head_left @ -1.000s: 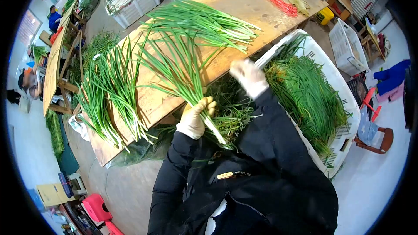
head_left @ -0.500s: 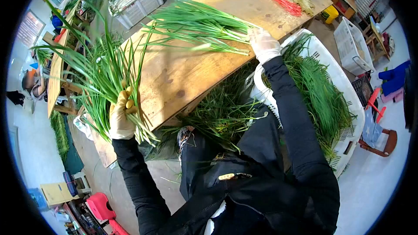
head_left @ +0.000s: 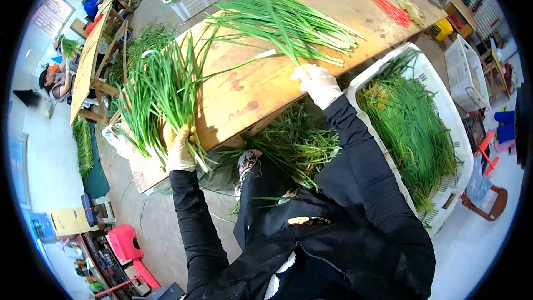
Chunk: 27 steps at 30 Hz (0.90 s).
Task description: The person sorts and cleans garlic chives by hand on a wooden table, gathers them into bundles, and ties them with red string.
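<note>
Your left hand [head_left: 181, 149] has its fingers clamped round the lower stems of a green bunch [head_left: 179, 86] lying on the worktop [head_left: 233, 100], likely to spare the leaves and keep the ends together. Your right hand [head_left: 317, 84] pinches a few stalks [head_left: 289, 49] near their bases; the pile [head_left: 261, 16] just beyond lies stem-ends rightward, presumably for easy reach

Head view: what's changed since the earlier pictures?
The gloved left hand carried its bundle of green stalks left, lowering it beside others on the wooden table. The gloved right hand reached the loose green pile and grips some stalks. The white plastic basket and red strings stayed put.
</note>
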Each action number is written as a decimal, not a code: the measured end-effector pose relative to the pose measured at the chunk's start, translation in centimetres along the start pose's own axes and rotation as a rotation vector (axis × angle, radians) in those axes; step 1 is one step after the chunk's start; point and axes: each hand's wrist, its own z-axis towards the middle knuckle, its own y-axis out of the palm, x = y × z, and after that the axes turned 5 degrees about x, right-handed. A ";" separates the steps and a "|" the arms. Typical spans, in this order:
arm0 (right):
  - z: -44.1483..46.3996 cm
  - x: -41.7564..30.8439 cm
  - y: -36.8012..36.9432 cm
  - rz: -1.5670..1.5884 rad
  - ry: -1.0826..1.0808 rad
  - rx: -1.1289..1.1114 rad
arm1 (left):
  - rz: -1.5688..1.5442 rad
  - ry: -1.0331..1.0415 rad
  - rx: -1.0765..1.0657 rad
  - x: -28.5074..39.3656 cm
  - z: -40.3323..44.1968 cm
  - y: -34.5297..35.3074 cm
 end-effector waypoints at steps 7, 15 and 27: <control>-4.0 -11.3 7.9 0.553 -0.193 -0.514 | -0.206 -0.116 -0.125 0.0 -1.2 1.2; 6.0 -6.4 11.8 -0.494 -0.514 0.183 | -0.232 -0.178 -0.025 -0.3 -1.7 0.6; -10.2 -1.5 0.7 -0.449 -0.294 -0.750 | -0.109 -0.129 -0.050 2.8 -2.6 1.5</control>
